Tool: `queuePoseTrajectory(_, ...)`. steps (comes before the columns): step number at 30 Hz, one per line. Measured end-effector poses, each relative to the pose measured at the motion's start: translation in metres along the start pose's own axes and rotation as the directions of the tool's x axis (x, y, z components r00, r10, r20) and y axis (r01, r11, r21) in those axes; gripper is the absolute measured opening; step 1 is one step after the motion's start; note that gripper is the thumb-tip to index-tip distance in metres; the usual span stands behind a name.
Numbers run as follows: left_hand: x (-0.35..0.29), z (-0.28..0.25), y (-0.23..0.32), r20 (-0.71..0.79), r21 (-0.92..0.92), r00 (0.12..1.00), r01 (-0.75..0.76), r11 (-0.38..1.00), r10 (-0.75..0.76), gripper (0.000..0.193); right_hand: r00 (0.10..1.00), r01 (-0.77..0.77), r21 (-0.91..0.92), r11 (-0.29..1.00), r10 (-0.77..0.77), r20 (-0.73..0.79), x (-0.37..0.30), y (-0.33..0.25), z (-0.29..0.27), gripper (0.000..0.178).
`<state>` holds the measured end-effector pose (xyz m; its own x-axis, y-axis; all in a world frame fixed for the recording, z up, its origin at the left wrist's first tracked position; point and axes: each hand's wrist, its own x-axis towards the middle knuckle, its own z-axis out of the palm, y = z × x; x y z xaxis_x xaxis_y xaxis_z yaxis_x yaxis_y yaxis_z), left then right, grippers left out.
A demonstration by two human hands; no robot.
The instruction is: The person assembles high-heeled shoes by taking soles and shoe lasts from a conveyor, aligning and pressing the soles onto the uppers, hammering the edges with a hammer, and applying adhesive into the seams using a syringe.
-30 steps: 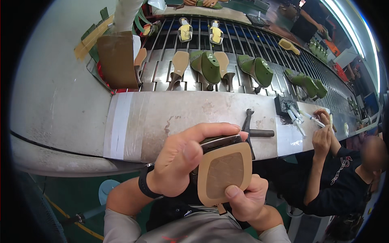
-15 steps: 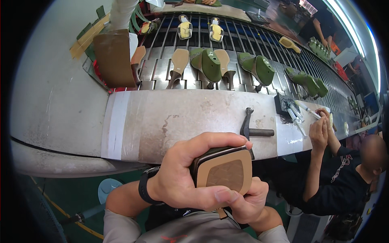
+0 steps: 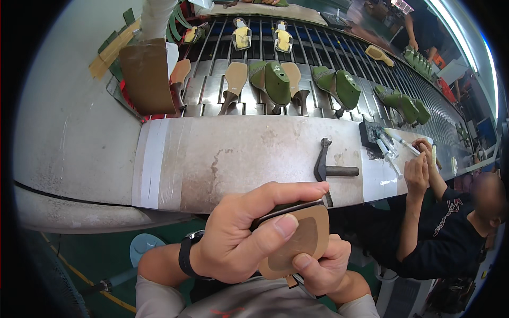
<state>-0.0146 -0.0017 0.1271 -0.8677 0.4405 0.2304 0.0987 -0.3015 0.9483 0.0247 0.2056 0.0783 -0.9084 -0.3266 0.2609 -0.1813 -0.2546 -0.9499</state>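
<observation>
A square-toed shoe sole (image 3: pixel 306 236), tan with a browner inset and a dark edge, is held between my hands over the table's near edge. My left hand (image 3: pixel 241 230) is closed round its left side, thumb pressing on the tan face and index finger along the dark far edge. From the lower right, my right hand (image 3: pixel 326 267) grips the sole, its thumb near the inset's lower part. What lies under the sole is hidden. Just beyond my hands, a hammer (image 3: pixel 340 171) with a dark metal head lies on the pale table (image 3: pixel 254 153).
Across the table runs a metal conveyor (image 3: pixel 212 79) carrying tan soles with heels (image 3: pixel 235 79) and green wedge shoes (image 3: pixel 274 85). A brown board (image 3: pixel 146 77) stands at the left. At the right, a co-worker's hands (image 3: pixel 419 169) work near a black block (image 3: pixel 371 139) and white tubes (image 3: pixel 388 151).
My left thumb has shifted up and across the sole's face, from its lower edge towards its upper part. The sole has tilted slightly. The hammer stays put.
</observation>
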Motion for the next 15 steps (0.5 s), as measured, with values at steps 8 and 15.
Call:
queuePoseTrajectory(8, 0.002, 0.002, 0.002, 0.011, 0.094, 1.0, -0.007, 0.996, 0.006, 0.052, 0.998, -0.027, 0.045, 0.999, 0.029, -0.056, 0.002, -0.007, 0.002, 0.019)
queuePoseTrajectory(15, 0.009, 0.004, -0.01, 0.028, 0.035, 0.997, -0.074, 0.997, 0.073, 0.063, 0.995, -0.057, 0.023, 0.998, 0.059, -0.086, 0.004, -0.014, -0.004, 0.023)
